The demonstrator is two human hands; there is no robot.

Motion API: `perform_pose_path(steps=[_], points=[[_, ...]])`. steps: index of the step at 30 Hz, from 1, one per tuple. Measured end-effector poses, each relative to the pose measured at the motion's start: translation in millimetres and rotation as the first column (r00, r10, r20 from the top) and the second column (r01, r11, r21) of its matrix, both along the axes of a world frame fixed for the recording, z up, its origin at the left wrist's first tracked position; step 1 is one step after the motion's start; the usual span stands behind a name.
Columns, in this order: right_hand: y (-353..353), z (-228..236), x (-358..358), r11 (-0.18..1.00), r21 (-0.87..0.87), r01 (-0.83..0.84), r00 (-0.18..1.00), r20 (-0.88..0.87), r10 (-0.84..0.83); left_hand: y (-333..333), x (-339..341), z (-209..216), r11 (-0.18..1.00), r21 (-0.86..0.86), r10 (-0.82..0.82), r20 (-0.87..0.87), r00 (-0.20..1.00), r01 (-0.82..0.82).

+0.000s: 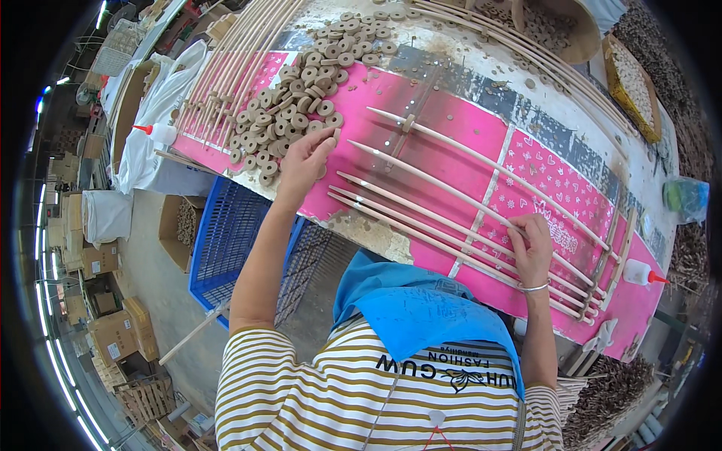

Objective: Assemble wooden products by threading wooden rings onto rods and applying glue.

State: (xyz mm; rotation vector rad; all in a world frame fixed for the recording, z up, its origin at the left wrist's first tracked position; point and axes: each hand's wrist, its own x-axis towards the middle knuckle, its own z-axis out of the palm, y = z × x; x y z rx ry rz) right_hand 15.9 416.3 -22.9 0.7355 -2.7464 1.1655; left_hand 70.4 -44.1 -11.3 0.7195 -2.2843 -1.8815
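My left hand (307,161) is at the near right edge of a heap of round wooden rings (293,113). Its thumb and fingers are pinched on what looks like one wooden ring (337,134), seen edge-on. My right hand (531,248) is closed on a thin wooden stick (436,183), partway along its length. The stick's pointed end is toward the heap. Farther back lies another stick (481,159) with a ring (408,123) near its tip. Several more sticks (421,207) lie side by side nearer me, their right ends by a small wooden rack (594,297).
Pink patterned sheeting (451,124) covers part of the worktop. Ringed sticks (226,90) lie at the left beside a red-tipped glue bottle (159,134); another bottle (639,272) lies at the right. A blue crate (226,233) stands below the table edge. Long sticks (541,56) line the back.
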Motion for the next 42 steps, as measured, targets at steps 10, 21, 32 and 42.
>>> perform_pose_path(steps=[10, 21, 32, 42], points=[[-4.3, 7.7, 1.0, 0.998, -0.069, -0.002, 1.000, 0.006, 0.003, 16.5, -11.5, 4.8, 0.940, 0.332, -0.086, 0.003, 0.996, 0.080], [-5.8, 17.5, -16.0, 1.000, 0.017, 0.011, 0.994, -0.111, -0.009, 56.9, -20.5, 10.2, 0.977, 0.205, -0.030, -0.110, 0.993, 0.052], [-2.4, -1.1, -33.8, 0.999, -0.018, 0.043, 0.996, -0.080, -0.044, 83.7, -36.9, 9.6, 0.993, 0.045, -0.098, -0.142, 0.985, 0.105], [3.7, -16.8, -46.4, 0.996, -0.012, 0.084, 0.984, -0.157, -0.085, 83.4, -48.2, -3.8, 0.984, -0.046, -0.177, -0.123, 0.976, 0.173]])
